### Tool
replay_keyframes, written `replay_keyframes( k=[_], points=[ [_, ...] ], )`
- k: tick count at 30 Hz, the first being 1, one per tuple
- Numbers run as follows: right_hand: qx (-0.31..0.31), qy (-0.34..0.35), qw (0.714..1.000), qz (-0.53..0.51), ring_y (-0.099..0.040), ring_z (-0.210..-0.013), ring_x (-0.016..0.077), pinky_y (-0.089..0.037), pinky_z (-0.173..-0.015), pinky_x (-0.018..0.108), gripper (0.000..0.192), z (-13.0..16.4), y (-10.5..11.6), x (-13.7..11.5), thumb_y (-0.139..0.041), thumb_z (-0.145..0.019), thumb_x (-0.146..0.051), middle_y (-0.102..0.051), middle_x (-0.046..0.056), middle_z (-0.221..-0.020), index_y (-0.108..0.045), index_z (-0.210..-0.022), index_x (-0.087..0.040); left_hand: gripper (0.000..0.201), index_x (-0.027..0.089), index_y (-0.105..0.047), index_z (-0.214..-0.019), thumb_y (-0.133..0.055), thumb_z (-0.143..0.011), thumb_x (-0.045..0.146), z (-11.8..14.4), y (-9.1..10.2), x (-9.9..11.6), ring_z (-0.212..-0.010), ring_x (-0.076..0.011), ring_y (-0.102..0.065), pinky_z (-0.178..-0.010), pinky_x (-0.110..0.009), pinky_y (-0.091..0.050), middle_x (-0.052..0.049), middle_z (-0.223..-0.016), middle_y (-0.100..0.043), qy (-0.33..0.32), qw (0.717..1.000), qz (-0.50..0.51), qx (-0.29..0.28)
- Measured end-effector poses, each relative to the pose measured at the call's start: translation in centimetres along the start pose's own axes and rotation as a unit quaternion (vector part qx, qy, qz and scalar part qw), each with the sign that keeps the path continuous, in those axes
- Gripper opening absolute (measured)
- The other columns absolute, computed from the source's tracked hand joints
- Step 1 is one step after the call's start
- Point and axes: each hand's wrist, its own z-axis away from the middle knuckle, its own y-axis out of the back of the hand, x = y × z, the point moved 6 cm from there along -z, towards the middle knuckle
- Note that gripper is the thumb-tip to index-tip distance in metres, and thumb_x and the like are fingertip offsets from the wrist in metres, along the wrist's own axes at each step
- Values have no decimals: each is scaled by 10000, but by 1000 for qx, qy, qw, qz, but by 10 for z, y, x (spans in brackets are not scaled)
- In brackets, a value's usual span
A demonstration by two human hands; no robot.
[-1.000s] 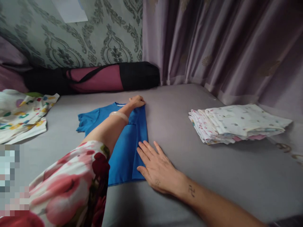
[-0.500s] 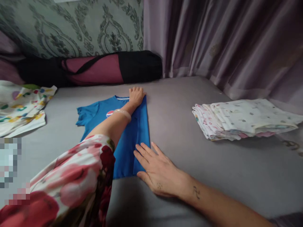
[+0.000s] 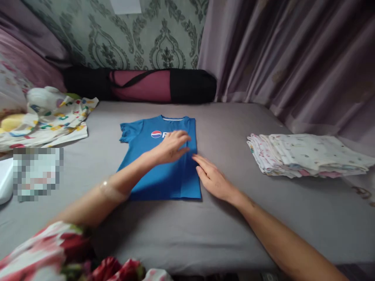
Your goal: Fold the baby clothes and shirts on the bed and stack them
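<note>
A colourful patterned white cloth (image 3: 55, 121) lay at the left. The blue short-sleeved cotton T-shirt (image 3: 159, 164) lay mid-bed on the grey sheet (image 3: 222, 230), left hand (image 3: 172, 146) flat, fingers spread; right hand (image 3: 212, 177) flat on its folded edge. A stack of folded white printed cloths (image 3: 304, 154) sat right.

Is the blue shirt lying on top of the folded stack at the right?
No, the blue shirt lies flat on the grey bed under both hands, well apart from the folded stack.

The blue T-shirt (image 3: 159, 164) bears a Pepsi logo, lettering partly hidden.
</note>
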Motion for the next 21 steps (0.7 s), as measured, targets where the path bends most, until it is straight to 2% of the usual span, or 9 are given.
replay_keyframes(
  k=[3,5,8,13,17,21],
  points=[
    [-29,-8,995,94,-320,-1445,202,-200,-1214,474,525,-25,-3,28,-267,-1008,-355,-438,90,-1515,-419,-1481,-183,281,226,-595,-1189,-473,-981,368,49,-3,37,-1179,-220,-546,-976,-351,-438,-74,-1282,-583,-80,994,62,-51],
    [-54,-13,987,150,-256,-1471,202,-136,-1225,467,555,-49,-6,44,-249,-1007,-374,-387,87,-1548,-367,-1510,-170,289,212,-605,-1182,-447,-992,364,70,-6,55,-1190,-227,-558,-1017,-369,-431,-96,-1288,-595,-92,989,93,-62],
    [-79,-40,971,221,-152,-1499,217,-83,-1228,438,608,-92,-16,63,-220,-1003,-382,-241,111,-1608,-307,-1528,-87,364,167,-583,-1251,-411,-1006,374,84,-13,70,-1281,-250,-518,-1104,-412,-384,-139,-1365,-564,-80,989,109,-57],
    [-98,-113,949,277,-106,-1505,247,-72,-1218,420,686,-146,-37,80,-172,-1005,-461,-165,136,-1623,-240,-1539,-35,494,152,-479,-1415,-364,-1015,417,90,-29,72,-1439,-283,-330,-1176,-475,-296,-153,-1523,-409,-53,990,91,-98],
    [-93,-153,938,296,-86,-1507,250,-47,-1213,423,702,-174,-38,83,-116,-1009,-472,-132,140,-1629,-214,-1543,-27,480,249,-474,-1443,-363,-1013,430,95,-33,70,-1466,-329,-245,-1174,-549,-251,-132,-1573,-322,-26,991,70,-109],
    [-81,-193,930,301,-104,-1502,260,-47,-1209,445,678,-197,-33,86,-116,-1013,-468,-137,136,-1632,-204,-1553,-68,455,344,-469,-1441,-374,-1008,448,98,-31,70,-1464,-375,-224,-1150,-614,-233,-108,-1579,-316,-7,993,59,-101]
  ],
)
